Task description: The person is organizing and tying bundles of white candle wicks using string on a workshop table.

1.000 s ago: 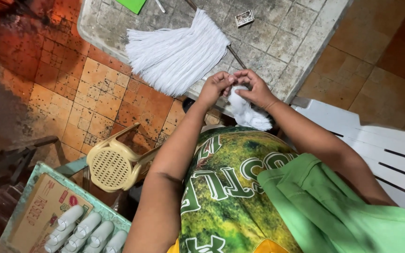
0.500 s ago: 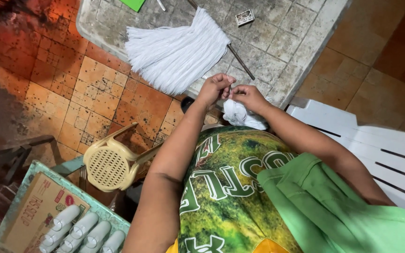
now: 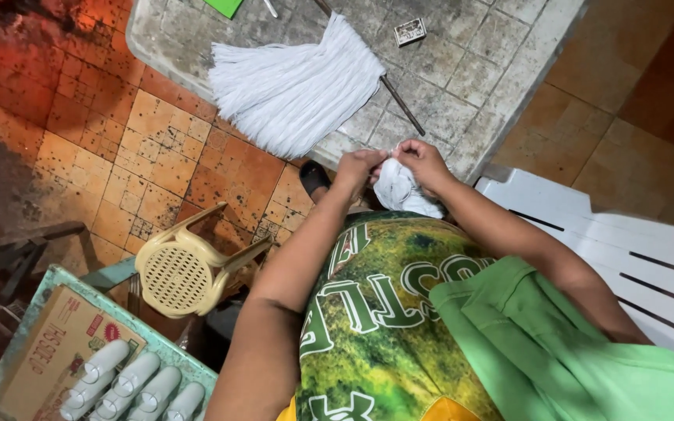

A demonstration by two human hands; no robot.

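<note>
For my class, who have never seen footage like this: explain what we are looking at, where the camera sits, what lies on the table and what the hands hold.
There is no machine here. The single picture comes from a camera worn on a person's head, looking down past their green shirt at their own two bare hands. The left hand and right hand meet at a small bundle of white strips and pinch its top. On the grey table lie a bigger fan of white strips, a thin dark rod and a small box. Below on the tiled floor stands a cream plastic stool; a white chair is on the right.
</note>
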